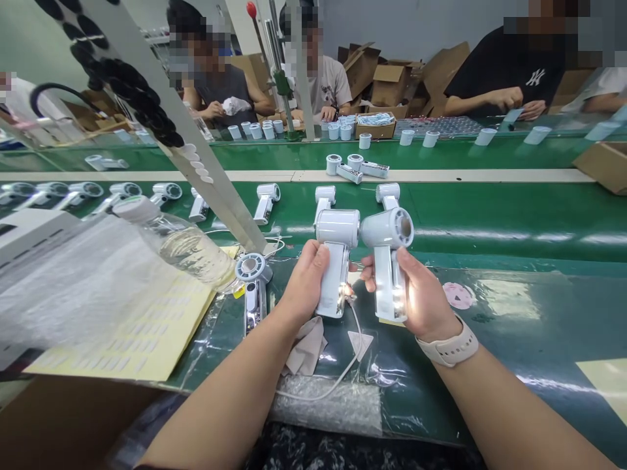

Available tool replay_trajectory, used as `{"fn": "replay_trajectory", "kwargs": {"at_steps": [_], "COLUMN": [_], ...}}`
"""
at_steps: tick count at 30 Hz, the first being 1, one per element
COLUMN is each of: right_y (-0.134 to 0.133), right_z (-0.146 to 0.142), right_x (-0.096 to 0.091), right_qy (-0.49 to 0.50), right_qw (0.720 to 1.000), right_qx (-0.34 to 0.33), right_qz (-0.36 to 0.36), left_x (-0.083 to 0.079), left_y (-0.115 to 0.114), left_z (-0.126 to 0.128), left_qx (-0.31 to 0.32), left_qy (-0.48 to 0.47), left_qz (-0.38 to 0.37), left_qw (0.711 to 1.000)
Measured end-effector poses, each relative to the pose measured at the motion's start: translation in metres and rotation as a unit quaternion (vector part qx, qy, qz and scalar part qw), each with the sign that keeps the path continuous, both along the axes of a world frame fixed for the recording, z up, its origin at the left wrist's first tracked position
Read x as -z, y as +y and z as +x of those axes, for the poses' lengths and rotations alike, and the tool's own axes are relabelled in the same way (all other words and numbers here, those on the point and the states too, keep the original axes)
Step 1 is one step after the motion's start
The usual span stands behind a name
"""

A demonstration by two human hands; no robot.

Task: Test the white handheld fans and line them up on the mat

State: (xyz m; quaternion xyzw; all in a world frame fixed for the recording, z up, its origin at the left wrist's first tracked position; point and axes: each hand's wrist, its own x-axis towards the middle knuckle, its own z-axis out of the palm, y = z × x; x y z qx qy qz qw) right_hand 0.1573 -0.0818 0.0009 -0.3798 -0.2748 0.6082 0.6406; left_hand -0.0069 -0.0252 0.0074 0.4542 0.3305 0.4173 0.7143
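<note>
My left hand grips a white handheld fan by its handle, the round head upward. A second handheld fan is held in my right hand, which wears a white watch band. The two fan heads are side by side, almost touching. A white cable runs up to the lower end of the left fan; whether it is plugged in I cannot tell. Another handheld fan lies on the bench left of my left forearm. Beneath my hands are a crumpled cloth and a strip of bubble wrap.
Several fans lie on the green conveyor ahead. A slanted metal post stands at left, near a plastic bottle and yellow sticker sheets. Across the line, co-workers handle parts beside white cups and cardboard boxes.
</note>
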Motion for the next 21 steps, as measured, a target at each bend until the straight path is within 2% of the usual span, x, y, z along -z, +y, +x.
{"fn": "replay_trajectory", "kwargs": {"at_steps": [3,6,10,14,18,21], "right_y": [-0.003,-0.008,-0.012,-0.01,-0.008,-0.009], "right_z": [-0.001,-0.004,-0.003,0.002,0.002,-0.001], "right_x": [-0.005,-0.01,-0.012,-0.012,-0.014,-0.015], "right_qy": [0.037,0.05,0.029,-0.002,0.026,0.039], "right_qw": [0.999,0.998,0.999,0.999,0.999,0.999], "right_qx": [-0.017,-0.023,-0.005,0.022,0.017,-0.003], "right_qz": [-0.015,-0.001,0.035,0.031,0.014,-0.013], "left_x": [-0.004,-0.009,-0.014,-0.017,-0.016,-0.01], "left_y": [-0.003,-0.007,-0.011,-0.011,-0.009,-0.007], "left_z": [-0.001,-0.004,-0.006,-0.007,-0.005,-0.003], "left_qx": [0.024,0.04,0.042,0.055,0.103,0.095], "left_qy": [-0.022,-0.039,-0.072,-0.065,-0.044,-0.042], "left_qz": [0.0,0.015,0.023,0.029,0.015,-0.006], "left_qw": [0.999,0.998,0.996,0.996,0.994,0.995]}}
